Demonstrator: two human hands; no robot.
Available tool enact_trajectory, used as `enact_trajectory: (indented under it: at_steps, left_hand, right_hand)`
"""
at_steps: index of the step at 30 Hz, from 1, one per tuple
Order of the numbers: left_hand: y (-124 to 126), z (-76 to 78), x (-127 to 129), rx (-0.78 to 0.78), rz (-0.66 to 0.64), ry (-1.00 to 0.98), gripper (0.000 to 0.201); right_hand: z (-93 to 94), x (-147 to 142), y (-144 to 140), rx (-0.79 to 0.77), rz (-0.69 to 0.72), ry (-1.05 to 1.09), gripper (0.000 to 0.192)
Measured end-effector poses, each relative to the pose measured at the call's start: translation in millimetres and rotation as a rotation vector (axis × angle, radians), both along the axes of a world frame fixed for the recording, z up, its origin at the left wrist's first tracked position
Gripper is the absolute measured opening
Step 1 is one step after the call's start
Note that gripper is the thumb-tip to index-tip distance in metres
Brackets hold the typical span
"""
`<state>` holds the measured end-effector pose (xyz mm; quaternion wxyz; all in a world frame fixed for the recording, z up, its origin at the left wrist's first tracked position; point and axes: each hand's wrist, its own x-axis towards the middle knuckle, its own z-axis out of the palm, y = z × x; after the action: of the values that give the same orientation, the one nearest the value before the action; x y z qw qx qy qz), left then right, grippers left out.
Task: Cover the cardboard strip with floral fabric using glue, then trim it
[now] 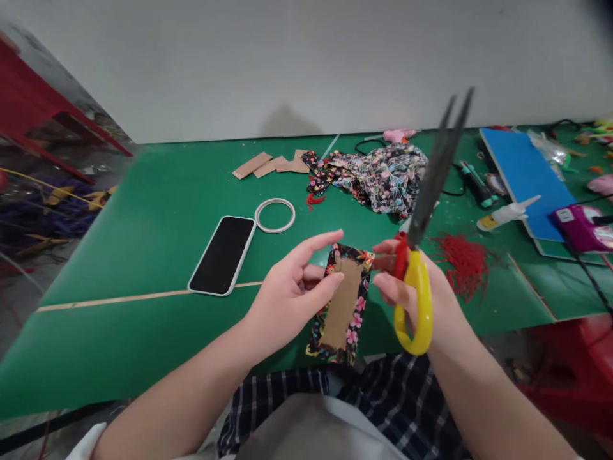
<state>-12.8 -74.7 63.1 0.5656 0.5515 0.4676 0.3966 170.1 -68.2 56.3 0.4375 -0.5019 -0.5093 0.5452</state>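
My left hand (292, 291) pinches a cardboard strip wrapped in black floral fabric (343, 305) by its upper left edge, holding it above the table's near edge. My right hand (421, 300) grips scissors with red and yellow handles (416, 291); their dark blades (439, 167) point up and away, nearly together. The right fingertips also touch the strip's upper right corner.
On the green table (158, 211) lie a phone face up (223, 254), a white ring (274, 214), cardboard strips (271, 165), a heap of floral fabric (380, 177), red threads (462, 260), a glue bottle (507, 214) and a blue board (524, 176).
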Motion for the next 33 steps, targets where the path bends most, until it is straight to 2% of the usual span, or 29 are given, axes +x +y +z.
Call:
enact_trajectory:
  at_steps: [2,4,6,8,11,14,18,26,33]
  left_hand:
    - [0.6,-1.7,1.7,-0.01,-0.043,0.01,0.041]
    - [2.4,-2.2,-0.3,0.044,-0.065,0.071,0.031]
    - [5.9,-1.0,-5.8,0.193,-0.053,0.199,0.024]
    - [10.4,1.5,-12.8,0.408,-0.052,0.346,0.019]
    - [16.3,6.0,-20.1,0.698,-0.116,0.487,0.017]
    - [19.3,9.7,-21.3,0.849,-0.164,0.563,0.018]
    - [20.7,11.9,-19.6,0.88,-0.24,0.634,0.016]
    - [23.1,13.4,-21.9,0.876,-0.323,0.644,0.012]
    - [22.2,13.9,-20.7,0.836,-0.312,0.641,0.012]
  right_hand:
    - [-2.6,-7.0,3.9,-0.076,0.013,0.069,0.038]
    - [-6.5,-10.1,5.4,-0.102,0.024,0.099,0.036]
    - [-9.2,-10.0,5.0,-0.116,0.043,0.139,0.035]
    - [-8.6,-8.7,4.1,-0.143,0.069,0.182,0.033]
    - [-2.4,-7.9,3.1,-0.156,0.123,0.179,0.032]
    - [4.8,-9.4,2.5,-0.137,0.154,0.141,0.031]
    - [9.8,-11.0,1.4,-0.134,0.143,0.092,0.035]
    - [8.9,-10.0,2.1,-0.129,0.18,0.086,0.035]
    - [9.2,-10.1,3.6,-0.105,0.17,0.066,0.029]
